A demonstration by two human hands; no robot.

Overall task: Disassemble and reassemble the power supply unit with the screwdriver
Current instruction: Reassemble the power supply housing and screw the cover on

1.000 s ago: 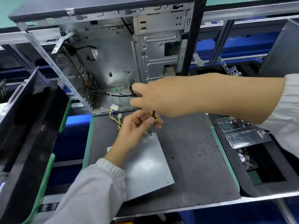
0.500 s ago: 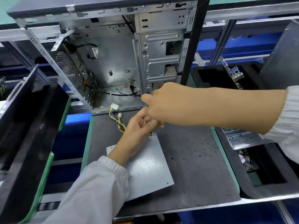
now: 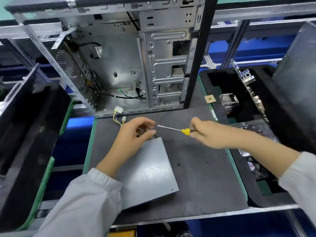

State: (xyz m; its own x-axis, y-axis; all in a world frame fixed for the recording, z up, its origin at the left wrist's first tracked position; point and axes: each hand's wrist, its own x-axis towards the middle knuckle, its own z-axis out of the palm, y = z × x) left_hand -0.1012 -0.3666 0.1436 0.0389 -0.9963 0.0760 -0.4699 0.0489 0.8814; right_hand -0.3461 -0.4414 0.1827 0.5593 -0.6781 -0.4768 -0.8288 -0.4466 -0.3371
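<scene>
Our right hand (image 3: 209, 132) grips the screwdriver (image 3: 177, 129) by its yellow-tipped handle, fingers wrapped round it, with the thin metal shaft pointing left toward our other hand. Our left hand (image 3: 135, 134) is over the far corner of the power supply unit (image 3: 150, 170), thumb and fingers curled toward each other; it seems to pinch something small or the wires there, though we cannot tell for sure. The grey unit lies flat on the dark mat (image 3: 201, 177), tilted at an angle, partly under our left forearm. Its yellow and black wire bundle (image 3: 118, 117) runs from that corner up toward the open computer case (image 3: 130, 65), ending in white connectors just in front of the case's edge. A few tiny dark screws (image 3: 178, 164) sit on the mat to the right of the unit. Black foam trays (image 3: 253, 106) with parts stand on the right.
</scene>
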